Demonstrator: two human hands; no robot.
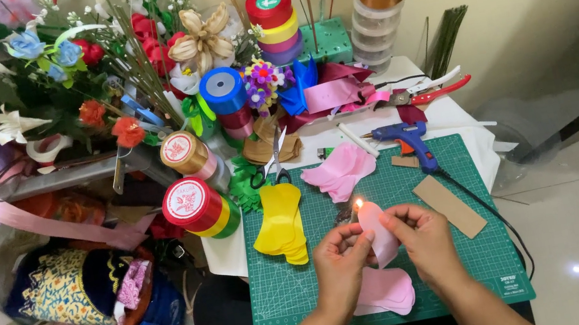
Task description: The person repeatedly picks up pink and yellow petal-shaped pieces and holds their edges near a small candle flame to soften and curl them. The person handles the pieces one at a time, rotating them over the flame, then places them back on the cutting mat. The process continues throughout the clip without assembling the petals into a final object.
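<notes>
Pink ribbon petal (380,238) is pinched between the left hand (340,260) and right hand (423,236), held upright above the green cutting mat (482,263), its top edge at a small flame (359,205). I'd keep fingertips low and the edge only grazing the flame. The only container, a patterned bag (70,288) on the left, holds cloth scraps.
</notes>
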